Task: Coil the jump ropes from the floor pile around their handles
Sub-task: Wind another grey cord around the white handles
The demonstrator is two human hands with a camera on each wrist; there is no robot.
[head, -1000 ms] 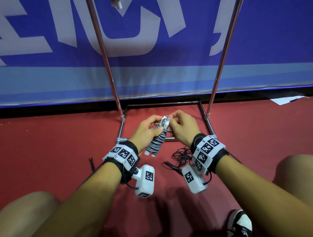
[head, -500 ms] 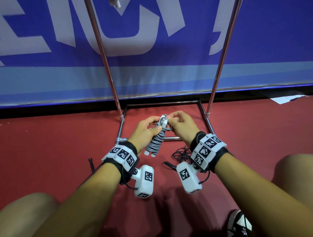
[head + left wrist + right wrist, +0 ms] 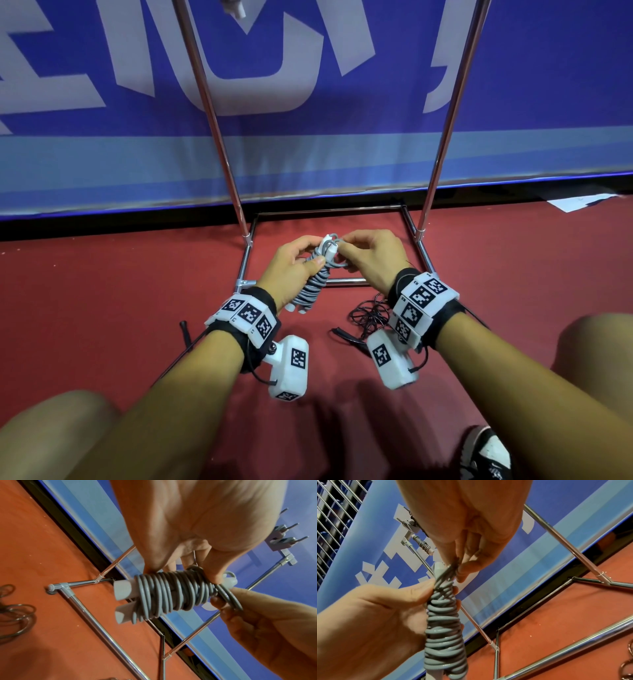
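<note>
Head view: left hand (image 3: 291, 263) grips coiled rope (image 3: 313, 284).

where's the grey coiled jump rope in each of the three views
Head: grey jump rope at centre, held between left hand and right hand.
Left wrist: centre, lying sideways, white handle ends to the left.
Right wrist: lower centre, running upright.
Shared landmark: the chrome rack frame on the red floor.
</note>
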